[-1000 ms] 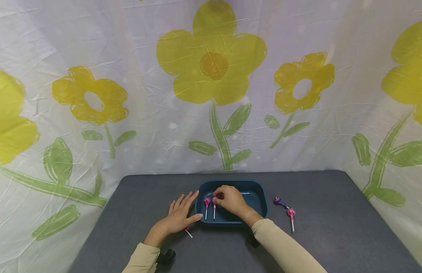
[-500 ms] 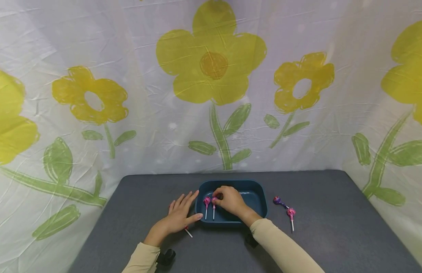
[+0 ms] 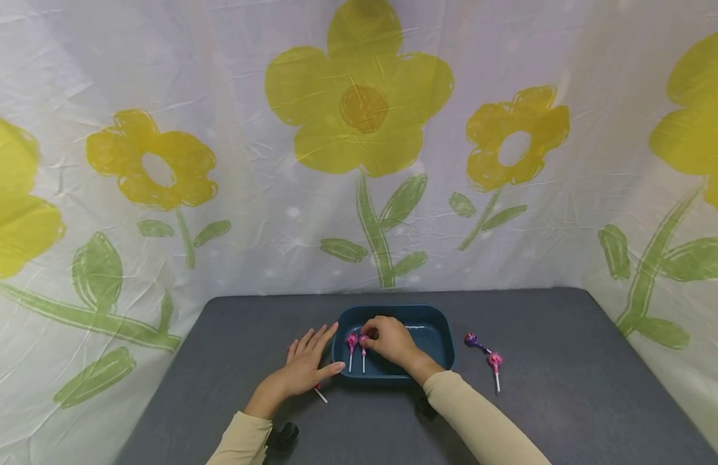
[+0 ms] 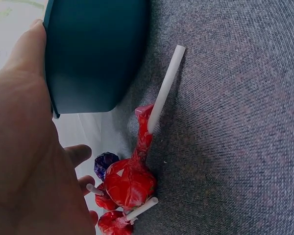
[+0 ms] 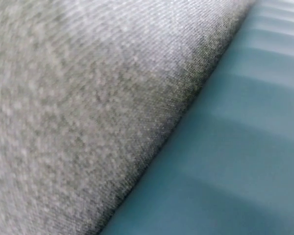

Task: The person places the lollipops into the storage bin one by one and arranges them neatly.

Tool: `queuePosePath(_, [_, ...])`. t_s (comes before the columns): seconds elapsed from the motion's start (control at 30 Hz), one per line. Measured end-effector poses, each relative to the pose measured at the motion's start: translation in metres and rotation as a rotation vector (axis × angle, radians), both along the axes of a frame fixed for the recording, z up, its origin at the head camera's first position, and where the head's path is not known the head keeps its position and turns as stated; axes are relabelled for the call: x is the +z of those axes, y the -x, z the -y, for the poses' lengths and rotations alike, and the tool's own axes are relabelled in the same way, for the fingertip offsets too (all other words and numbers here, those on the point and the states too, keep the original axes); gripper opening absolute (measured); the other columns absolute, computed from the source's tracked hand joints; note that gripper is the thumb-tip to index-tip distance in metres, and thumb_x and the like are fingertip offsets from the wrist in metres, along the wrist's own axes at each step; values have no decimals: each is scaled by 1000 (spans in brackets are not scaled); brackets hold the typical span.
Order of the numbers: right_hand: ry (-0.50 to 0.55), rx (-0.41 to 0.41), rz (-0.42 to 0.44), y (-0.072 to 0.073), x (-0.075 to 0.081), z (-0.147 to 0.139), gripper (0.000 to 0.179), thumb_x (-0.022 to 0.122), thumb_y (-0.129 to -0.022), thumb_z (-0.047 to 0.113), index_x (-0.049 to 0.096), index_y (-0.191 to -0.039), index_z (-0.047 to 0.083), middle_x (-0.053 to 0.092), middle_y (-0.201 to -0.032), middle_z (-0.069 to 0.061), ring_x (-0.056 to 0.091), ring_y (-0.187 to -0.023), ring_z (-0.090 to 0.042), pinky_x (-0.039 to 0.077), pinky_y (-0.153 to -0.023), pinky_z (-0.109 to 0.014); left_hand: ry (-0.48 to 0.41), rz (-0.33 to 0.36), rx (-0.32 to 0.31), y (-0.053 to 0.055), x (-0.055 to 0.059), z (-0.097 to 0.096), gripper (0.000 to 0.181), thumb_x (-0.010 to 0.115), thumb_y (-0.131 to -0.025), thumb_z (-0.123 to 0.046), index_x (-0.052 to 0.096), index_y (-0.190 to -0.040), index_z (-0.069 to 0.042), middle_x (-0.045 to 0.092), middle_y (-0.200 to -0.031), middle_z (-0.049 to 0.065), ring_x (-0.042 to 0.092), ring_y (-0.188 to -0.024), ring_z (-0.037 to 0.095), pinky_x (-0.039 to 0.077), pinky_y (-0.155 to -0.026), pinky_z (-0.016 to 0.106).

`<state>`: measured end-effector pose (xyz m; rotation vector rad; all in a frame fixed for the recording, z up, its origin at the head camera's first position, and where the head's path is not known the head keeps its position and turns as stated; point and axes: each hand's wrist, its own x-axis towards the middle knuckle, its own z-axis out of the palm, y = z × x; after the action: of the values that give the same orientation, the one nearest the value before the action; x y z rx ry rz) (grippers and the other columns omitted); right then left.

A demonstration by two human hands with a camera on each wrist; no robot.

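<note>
Foremost, two beige sleeves [image 3: 243,440], entering from the lower edge of the head view; a black fitting [image 3: 285,437] at the left wrist. Left hand [image 3: 297,371]: one, palm down, fingers extended and spread, gripping nothing, thumb at the left rim of the tray near its front corner. Below and beside this hand, per the left wrist view, wrapped lollipops: one large red lollipop [image 4: 131,183], lying on the table with its white stick angled toward the tray; two further red lollipops [image 4: 115,225] just beyond, partly overlapped; one dark purple lollipop [image 4: 106,164], partly hidden. Right hand [image 3: 394,342]: one, reaching over the front of the tray, thumb and forefinger closed in a pinch at the head of a pink lollipop [image 3: 363,352], which stands within the tray, left half, white stick toward the person. Just left of it, a second pink lollipop [image 3: 351,340], set parallel. Tray [image 3: 431,339]: dark blue-green, oblong, rounded corners. To its right, well apart from the hands: one loose pink lollipop [image 3: 495,360] and, slightly farther, one blue-purple lollipop [image 3: 471,339], its stick end reaching the pink head. Table [image 3: 539,316]: dark grey, textile-surfaced. Farthest, a pale hanging cloth [image 3: 266,213], printed with yellow flowers and green stems.
</note>
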<state>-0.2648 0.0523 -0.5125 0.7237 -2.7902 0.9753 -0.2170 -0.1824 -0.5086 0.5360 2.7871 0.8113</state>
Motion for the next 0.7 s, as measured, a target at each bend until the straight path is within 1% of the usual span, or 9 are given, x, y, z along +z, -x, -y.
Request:
queuePosePath(0.2, [8,-1,16,0,0,0,12,77,-85,19,76,-95,11,70,-86,-1,64,-76,-12,51,-68,-28,24,18,15,1,-1,-1,83,56,-94,-59,16,-160,-29,19,-166,14,11,-153,46,6,-115,73])
queuePosePath(0.43, [10,7,15,1,-2,0,15,77,-85,20,75,-97,11,70,-87,-1,64,-77,-12,51,-68,-28,7,12,21,4,-8,2,85,56,-92,-61,13,-160,-33,17,-167,11,8,-154,43,3,-116,72])
queuePosePath(0.5, [11,4,13,0,-1,0,15,77,-85,20,76,-97,11,70,-86,-2,64,-76,-12,51,-68,-28,4,8,16,3,-9,2,85,55,-92,-62,13,-160,-33,16,-167,11,8,-153,44,3,-116,72])
queuePosePath(0.7, [18,-1,17,-1,0,-1,15,78,-85,21,76,-96,12,70,-86,-2,63,-76,-12,50,-67,-27,-22,-22,-6,1,-5,1,85,55,-92,-63,17,-159,-29,21,-164,18,13,-150,50,5,-112,76])
